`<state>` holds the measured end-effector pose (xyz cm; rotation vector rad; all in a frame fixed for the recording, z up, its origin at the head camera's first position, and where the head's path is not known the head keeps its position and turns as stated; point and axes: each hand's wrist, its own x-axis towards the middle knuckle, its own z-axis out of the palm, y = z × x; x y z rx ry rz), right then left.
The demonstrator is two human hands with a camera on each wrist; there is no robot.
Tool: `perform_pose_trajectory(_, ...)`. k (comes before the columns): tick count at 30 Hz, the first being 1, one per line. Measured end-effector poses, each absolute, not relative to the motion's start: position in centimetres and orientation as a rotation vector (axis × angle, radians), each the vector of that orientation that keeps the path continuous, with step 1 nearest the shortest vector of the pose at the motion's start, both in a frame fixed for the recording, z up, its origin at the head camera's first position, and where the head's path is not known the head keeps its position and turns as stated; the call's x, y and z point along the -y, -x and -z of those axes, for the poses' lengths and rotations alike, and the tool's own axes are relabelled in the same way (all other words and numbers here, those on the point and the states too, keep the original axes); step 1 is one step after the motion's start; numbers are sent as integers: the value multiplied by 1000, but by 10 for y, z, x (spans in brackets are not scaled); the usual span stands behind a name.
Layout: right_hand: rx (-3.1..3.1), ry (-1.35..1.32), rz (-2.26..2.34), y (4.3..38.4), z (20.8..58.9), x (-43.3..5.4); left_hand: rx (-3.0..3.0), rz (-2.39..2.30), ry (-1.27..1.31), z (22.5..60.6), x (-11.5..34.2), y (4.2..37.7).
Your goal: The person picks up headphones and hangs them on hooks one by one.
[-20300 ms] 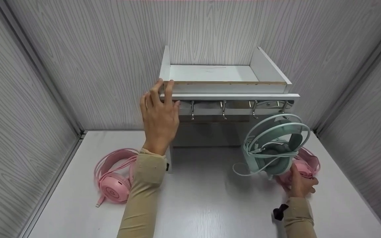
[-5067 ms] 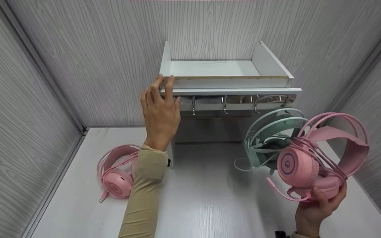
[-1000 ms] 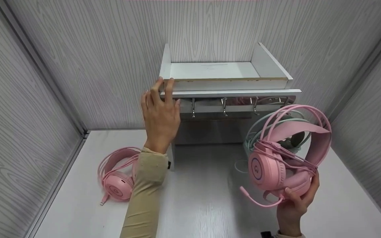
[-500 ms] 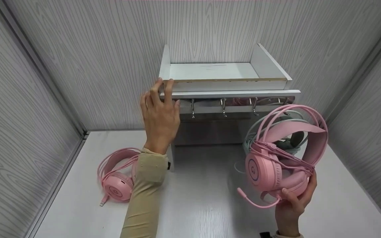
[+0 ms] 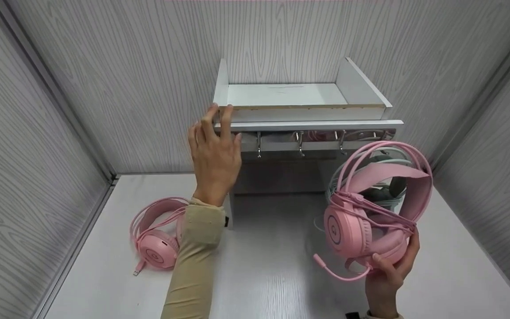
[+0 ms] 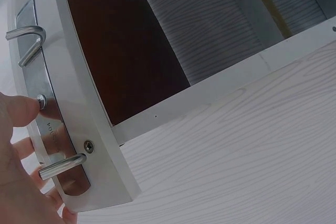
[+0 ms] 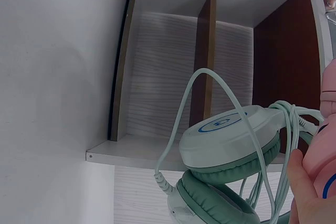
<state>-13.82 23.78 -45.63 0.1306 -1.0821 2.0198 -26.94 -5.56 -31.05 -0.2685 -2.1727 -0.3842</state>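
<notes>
My left hand (image 5: 215, 161) grips the left front corner of a white shelf unit (image 5: 299, 115). In the left wrist view its thumb (image 6: 23, 109) presses on the shiny hook rail (image 6: 55, 140), between two hooks. At the right, my right hand (image 5: 385, 274) holds a pink headset (image 5: 348, 232) from below by an ear cup, headband up. Its cable is wound about it and its microphone boom (image 5: 341, 275) points left. Behind it, partly hidden, a mint-green headset (image 5: 385, 195) hangs below the rail's right end; the right wrist view shows its ear cups (image 7: 226, 140) and looped cable.
Another pink headset (image 5: 155, 252) lies on the white table (image 5: 272, 288) at the left, partly behind the left sleeve (image 5: 197, 248). Metal hooks (image 5: 300, 144) stick out along the rail. Grey wood-grain walls (image 5: 148, 79) enclose the back and sides.
Over twenty seconds the right hand took the right pink headset off the table and raised it. Since five seconds ago it moved left, in front of the green headset. The left hand stayed.
</notes>
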Motion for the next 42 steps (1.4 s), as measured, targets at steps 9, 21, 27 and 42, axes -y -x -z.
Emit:
perform_pose_trajectory(9,1065,-165,-2045,136,455,-234,2204,366,261,310,56,268)
perform_pose_trajectory(21,1082,-156,-2036,134,451,-232,2176,380,269,311,55,268)
perform_pose_trajectory(27,1088,-141,-2041,133,452,-230,2175,385,273,311,55,269)
perform_pose_trajectory(42,1116,-115,-2043,135,448,-224,2204,382,271,310,57,269)
